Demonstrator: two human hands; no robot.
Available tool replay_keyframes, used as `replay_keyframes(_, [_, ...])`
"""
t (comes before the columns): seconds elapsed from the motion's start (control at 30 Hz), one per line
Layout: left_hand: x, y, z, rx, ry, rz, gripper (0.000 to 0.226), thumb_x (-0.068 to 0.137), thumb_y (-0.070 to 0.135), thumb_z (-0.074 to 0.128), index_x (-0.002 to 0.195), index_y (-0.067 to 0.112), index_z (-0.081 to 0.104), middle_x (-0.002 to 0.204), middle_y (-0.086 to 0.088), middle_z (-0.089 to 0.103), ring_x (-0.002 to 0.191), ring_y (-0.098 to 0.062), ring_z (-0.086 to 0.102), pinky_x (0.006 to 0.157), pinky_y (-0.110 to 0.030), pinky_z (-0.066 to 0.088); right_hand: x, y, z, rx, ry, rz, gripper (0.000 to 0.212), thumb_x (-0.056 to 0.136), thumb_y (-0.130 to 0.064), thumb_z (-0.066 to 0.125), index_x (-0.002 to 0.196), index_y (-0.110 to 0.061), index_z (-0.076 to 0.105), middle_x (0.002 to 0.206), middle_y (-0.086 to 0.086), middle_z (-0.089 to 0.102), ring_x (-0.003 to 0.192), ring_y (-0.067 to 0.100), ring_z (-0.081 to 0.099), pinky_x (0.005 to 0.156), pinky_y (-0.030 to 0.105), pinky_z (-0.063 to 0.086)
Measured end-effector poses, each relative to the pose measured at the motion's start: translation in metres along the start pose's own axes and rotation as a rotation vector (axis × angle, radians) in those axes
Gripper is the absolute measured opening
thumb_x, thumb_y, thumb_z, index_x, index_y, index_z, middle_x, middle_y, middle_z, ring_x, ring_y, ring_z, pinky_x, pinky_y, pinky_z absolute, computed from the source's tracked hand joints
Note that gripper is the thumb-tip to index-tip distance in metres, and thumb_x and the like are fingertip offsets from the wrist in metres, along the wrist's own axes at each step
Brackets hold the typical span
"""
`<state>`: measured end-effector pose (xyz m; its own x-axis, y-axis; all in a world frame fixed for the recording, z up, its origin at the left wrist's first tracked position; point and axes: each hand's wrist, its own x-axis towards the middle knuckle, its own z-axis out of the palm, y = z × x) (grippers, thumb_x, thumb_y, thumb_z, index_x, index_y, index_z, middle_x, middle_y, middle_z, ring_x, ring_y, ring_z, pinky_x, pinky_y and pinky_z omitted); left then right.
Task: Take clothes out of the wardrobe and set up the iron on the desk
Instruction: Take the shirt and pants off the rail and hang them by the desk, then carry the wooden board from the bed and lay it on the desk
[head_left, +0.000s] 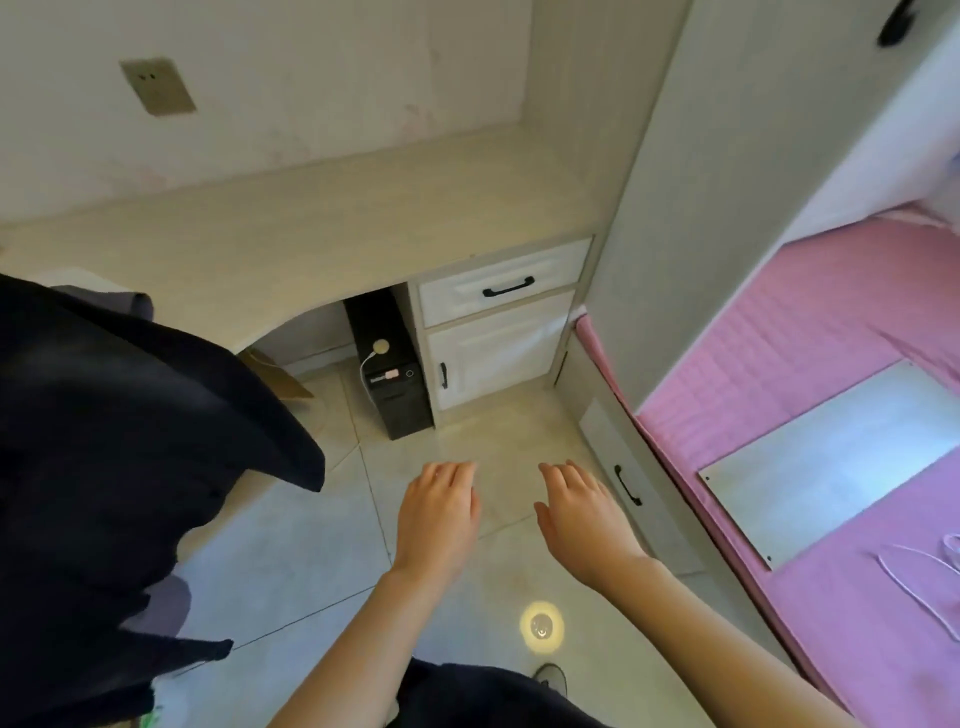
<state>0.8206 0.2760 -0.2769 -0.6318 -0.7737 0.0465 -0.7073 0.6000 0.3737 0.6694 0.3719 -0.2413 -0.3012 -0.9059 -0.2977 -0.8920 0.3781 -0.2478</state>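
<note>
The pale wood-grain desk top (322, 218) lies bare from the wall to its front edge — open room across its middle and right. A dark navy garment (130, 415) covers its left end and hangs past the edge. Below, a black computer tower (389, 364) fills the right of the kneehole — beside the white drawer cabinet (498, 332).

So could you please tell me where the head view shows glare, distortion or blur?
Head view: a round glare spot on the floor, a bright window patch on the bed, wide-angle bending of the desk edge, soft focus overall.
</note>
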Motion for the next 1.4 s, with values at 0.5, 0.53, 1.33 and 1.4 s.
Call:
replay_keyframes(0.5, [0.020, 0.198, 0.082, -0.019, -0.125, 0.334, 0.031, 0.088, 0.018, 0.060, 0.118, 0.013, 0.065, 0.111, 0.002, 0.068, 0.107, -0.020, 0.058, 0.085, -0.033, 0.052, -0.105, 0.183, -0.010, 0.141, 0.179, 0.329, 0.048, 0.098, -0.032, 0.045, 0.141, -0.011, 0.038, 0.142, 0.007, 0.046, 0.137, 0.026, 0.034, 0.113, 0.037, 0.029])
replay_keyframes(0.53, [0.025, 0.205, 0.086, -0.015, -0.127, 0.354, 0.030, 0.087, 0.017, 0.061, 0.117, 0.013, 0.065, 0.110, 0.002, 0.068, 0.106, -0.020, 0.059, 0.085, -0.033, 0.052, -0.106, 0.190, -0.011, 0.149, 0.189, 0.345, 0.047, 0.097, -0.031, 0.045, 0.140, -0.010, 0.039, 0.141, 0.007, 0.047, 0.136, 0.026, 0.036, 0.112, 0.037, 0.030])
replay_keyframes(1.33, [0.239, 0.400, 0.216, 0.055, -0.379, 0.770, 0.027, 0.090, 0.015, 0.057, 0.116, 0.012, 0.064, 0.106, 0.000, 0.069, 0.101, -0.019, 0.059, 0.086, -0.031, 0.048, -0.043, 0.432, -0.035, 0.284, 0.215, 0.771, 0.038, 0.096, -0.025, 0.042, 0.130, -0.009, 0.045, 0.125, 0.008, 0.054, 0.121, 0.028, 0.044, 0.099, 0.037, 0.041])
replay_keyframes(1.4, [0.248, 0.420, 0.230, 0.048, -0.420, 0.796, 0.031, 0.092, 0.014, 0.054, 0.122, 0.012, 0.061, 0.112, -0.001, 0.067, 0.106, -0.018, 0.057, 0.090, -0.029, 0.046, -0.043, 0.453, -0.034, 0.297, 0.223, 0.795, 0.039, 0.096, -0.024, 0.044, 0.132, -0.008, 0.046, 0.125, 0.009, 0.055, 0.120, 0.029, 0.045, 0.099, 0.037, 0.041])
